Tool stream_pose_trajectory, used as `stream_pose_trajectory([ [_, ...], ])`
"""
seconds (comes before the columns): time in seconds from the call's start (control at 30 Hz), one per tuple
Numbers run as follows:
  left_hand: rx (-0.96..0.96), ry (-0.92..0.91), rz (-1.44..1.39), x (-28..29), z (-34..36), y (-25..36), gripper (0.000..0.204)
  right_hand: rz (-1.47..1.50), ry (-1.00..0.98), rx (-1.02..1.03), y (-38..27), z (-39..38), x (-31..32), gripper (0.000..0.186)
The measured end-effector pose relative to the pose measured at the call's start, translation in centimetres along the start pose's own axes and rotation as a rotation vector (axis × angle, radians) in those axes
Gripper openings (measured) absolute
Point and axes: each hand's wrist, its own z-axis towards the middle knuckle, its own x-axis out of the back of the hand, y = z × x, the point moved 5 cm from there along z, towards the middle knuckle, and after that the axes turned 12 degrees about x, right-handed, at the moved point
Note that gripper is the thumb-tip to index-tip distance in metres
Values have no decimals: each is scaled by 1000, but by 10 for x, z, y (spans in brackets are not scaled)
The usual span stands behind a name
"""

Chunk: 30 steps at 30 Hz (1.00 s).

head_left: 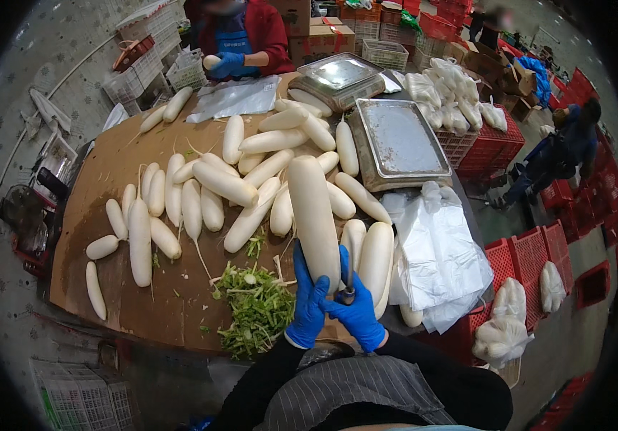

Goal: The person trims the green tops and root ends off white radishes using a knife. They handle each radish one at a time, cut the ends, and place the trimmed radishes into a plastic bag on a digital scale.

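Observation:
A large white daikon [312,208] stands nearly upright before me, its lower end in my blue-gloved left hand [307,305]. My right hand [358,316], also gloved in blue, is closed around the handle of a small knife [349,284]. The knife's narrow blade points up, close beside the daikon's lower end. Chopped green leaf stalks [251,305] lie heaped to the left of my left hand. More daikons [226,183] are spread over the brown table [97,215], and several lie just right of the held one [376,262].
Clear plastic bags [434,251] are stacked at right, below a metal-topped scale [404,136]; another scale [341,72] sits behind. Across the table, a person in blue gloves [230,63] holds a daikon. Red crates [528,266] and bagged daikons [503,327] stand to the right.

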Motion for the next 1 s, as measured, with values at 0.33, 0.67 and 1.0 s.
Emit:
stream_pose_trajectory([
  [0.33,-64,-34,-221,6,21,38,84,30,-128,-185,4,-31,23,82],
  [0.67,-36,-148,-265,11,27,54,93,12,-124,-374,7,-64,33,77],
  [1.0,344,-104,-428,8,7,-35,59,-6,66,-274,10,-29,33,60],
])
